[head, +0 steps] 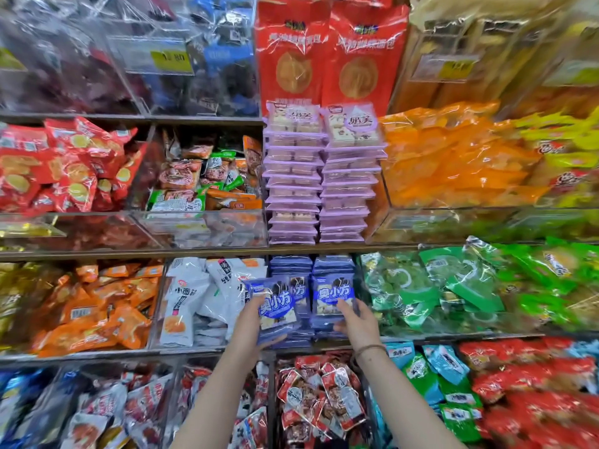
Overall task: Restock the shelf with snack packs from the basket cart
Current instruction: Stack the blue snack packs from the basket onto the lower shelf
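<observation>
Blue snack packs stand in two stacks on the third shelf, a left stack [293, 267] and a right stack [334, 270]. My left hand [251, 322] grips a few blue packs [275, 306], tilted, just in front of the left stack. My right hand [356, 322] holds the front blue pack [332, 296] of the right stack, thumb on its face and fingers under it. The basket cart is out of view.
White packs [194, 296] fill the bin to the left, green packs [421, 286] the bin to the right. Purple trays [319, 186] are stacked on the shelf above. Red-and-white packs [321, 393] lie in the bin below my arms. The shelf edge [194, 252] runs above.
</observation>
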